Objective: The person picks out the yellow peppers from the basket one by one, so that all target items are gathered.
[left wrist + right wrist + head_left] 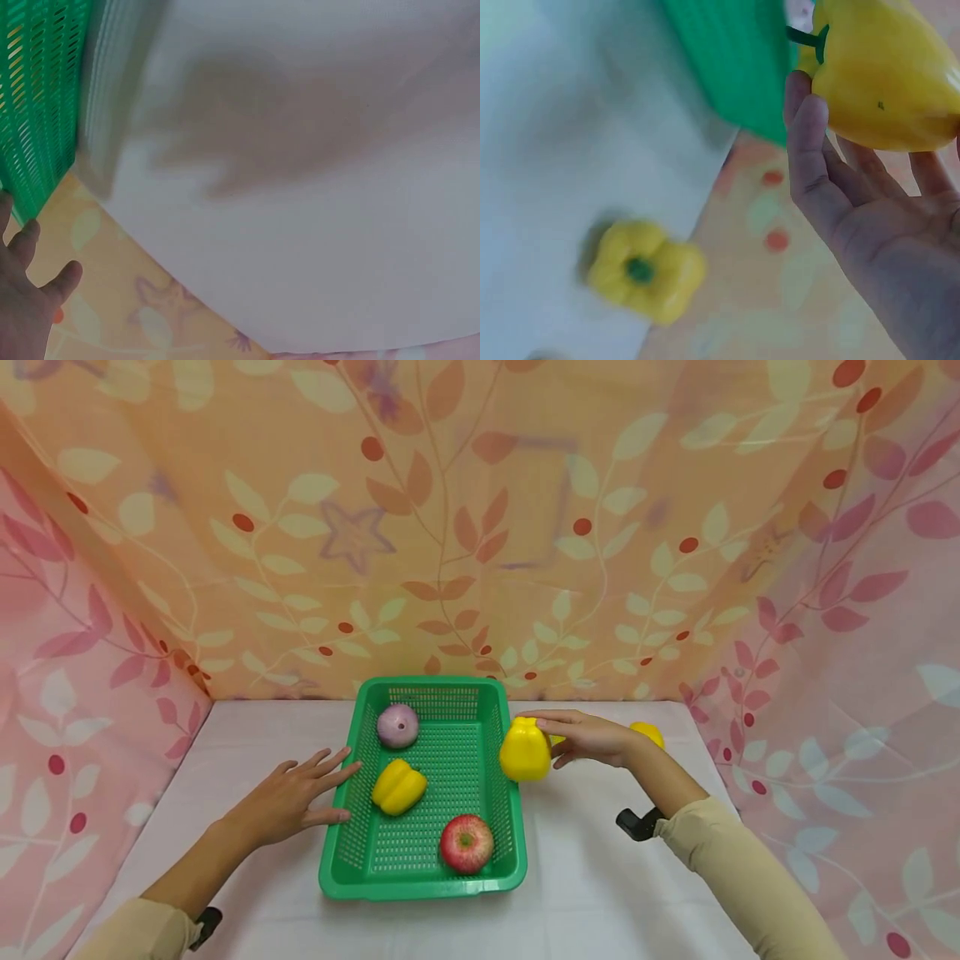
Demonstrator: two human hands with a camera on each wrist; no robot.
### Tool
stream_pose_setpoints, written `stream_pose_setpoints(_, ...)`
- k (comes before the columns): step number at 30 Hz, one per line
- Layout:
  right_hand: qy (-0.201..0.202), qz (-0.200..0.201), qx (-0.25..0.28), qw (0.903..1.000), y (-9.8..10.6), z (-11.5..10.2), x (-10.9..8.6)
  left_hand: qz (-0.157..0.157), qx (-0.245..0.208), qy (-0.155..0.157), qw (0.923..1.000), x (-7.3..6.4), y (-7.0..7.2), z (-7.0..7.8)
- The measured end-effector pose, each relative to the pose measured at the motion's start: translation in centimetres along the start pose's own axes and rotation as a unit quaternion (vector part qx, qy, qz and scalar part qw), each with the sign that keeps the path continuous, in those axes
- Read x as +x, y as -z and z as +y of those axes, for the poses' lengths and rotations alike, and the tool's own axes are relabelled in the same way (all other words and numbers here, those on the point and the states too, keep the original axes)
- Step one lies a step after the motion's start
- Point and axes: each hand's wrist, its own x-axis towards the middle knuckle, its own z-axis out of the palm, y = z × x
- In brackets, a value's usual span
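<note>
A yellow bell pepper is held by its side in my right hand, raised at the right rim of the green basket. In the right wrist view, fingers and thumb curl round this pepper, its green stem facing left. My left hand lies with spread fingers at the basket's left rim, fingertips at the edge; whether they press on it I cannot tell. Inside the basket are a purple onion, another yellow bell pepper and a red apple.
Partly hidden behind my right forearm, a yellow item lies on the white table. A yellow bell pepper rests on the tabletop in the right wrist view. Flowered cloth hangs behind the table and along both sides.
</note>
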Motion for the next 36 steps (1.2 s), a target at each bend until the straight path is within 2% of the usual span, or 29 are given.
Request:
stream_pose_setpoints(4, -0.023, 0.046, 0.016, 0.9986, 1.9, 2.1, -1.6, 0.000, 0.001, 0.003, 1.0000, 0.0, -0.1, -0.1)
stream_pose_setpoints(9, -0.066, 0.099, 0.031, 0.9924, 3.7, 5.1, -3.3, 0.004, 0.002, 0.001, 1.0000, -0.1, -0.2, -0.1)
stream_pose_setpoints(21, -0.108, 0.169, 0.043, 0.9788, 6.3, 11.0, -7.4, 0.004, 0.001, 0.001, 1.0000, 0.0, -0.4, -0.2)
stream_pose_setpoints(29, -0.102, 0.206, 0.049, 0.9721, 6.8, 12.8, -9.1, 0.005, 0.003, 0.000, 1.0000, 0.0, -0.4, -0.3)
stream_pose_setpoints(36, -0.106, 0.214, 0.046, 0.9700, 6.9, 14.1, -9.8, 0.004, -0.002, 0.001, 1.0000, 0.0, -0.4, -0.2)
